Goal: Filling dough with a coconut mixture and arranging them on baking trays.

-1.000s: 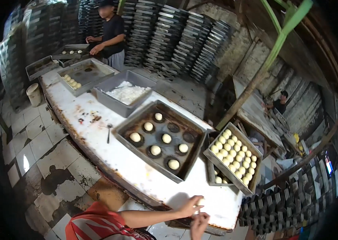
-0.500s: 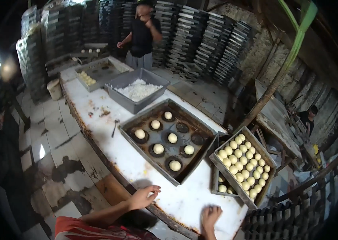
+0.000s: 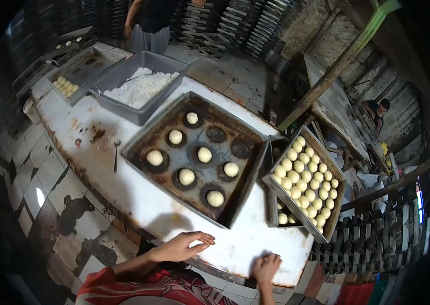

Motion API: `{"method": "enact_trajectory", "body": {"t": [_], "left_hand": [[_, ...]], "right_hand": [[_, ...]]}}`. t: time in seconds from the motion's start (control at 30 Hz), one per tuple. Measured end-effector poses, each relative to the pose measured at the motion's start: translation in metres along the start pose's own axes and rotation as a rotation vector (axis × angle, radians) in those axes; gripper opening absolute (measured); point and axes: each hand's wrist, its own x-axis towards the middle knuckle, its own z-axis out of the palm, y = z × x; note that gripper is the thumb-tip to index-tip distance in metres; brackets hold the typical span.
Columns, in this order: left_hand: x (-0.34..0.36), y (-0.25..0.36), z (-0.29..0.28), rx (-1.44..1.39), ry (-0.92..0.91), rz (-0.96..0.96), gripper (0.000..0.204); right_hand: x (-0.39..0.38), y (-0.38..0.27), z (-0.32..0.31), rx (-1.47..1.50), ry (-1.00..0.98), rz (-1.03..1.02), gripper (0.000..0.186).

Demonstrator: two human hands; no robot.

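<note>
My left hand hovers over the near edge of the white tabletop, its fingers stretched and its thumb apart, holding nothing. Near the table's right front edge rests my right hand, fingers curled in, with nothing visible in it. Beyond both hands lies a worn metal baking tray. Several pale round dough balls sit spaced out in it, each on a dark round mark; other marks are bare. To its right, a metal tray tightly filled with dough balls sits tilted across another tray, mostly hidden beneath.
A grey plastic bin of white flour stands at the far left, beside another tray with a few dough balls. A spoon lies left of the baking tray. One person stands behind the table; another is at far right.
The view has tilted and shifted, so the table sits higher and further left. My left hand's fingers look straighter. The trays and dough balls keep their arrangement.
</note>
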Motion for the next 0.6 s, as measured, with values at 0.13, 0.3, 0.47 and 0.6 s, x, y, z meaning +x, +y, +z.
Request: {"method": "enact_trajectory", "body": {"t": [0.13,0.3,0.47,0.6], "left_hand": [[-0.028,-0.032,-0.084,-0.071,0.034,-0.004,0.027],[-0.03,-0.013,-0.15,-0.155,0.004,-0.126,0.024],[-0.024,-0.016,-0.18,-0.398,0.076,-0.077,0.023],[-0.039,-0.035,-0.183,-0.509,0.243,-0.153,0.02]], "right_hand": [[0.06,-0.039,-0.045,0.683,-0.706,0.445,0.027],[0.246,-0.261,-0.017,0.354,-0.361,-0.343,0.025],[0.39,-0.254,0.176,0.141,-0.335,-0.279,0.041],[0.358,-0.282,0.195,0.103,-0.139,0.004,0.054]]}}
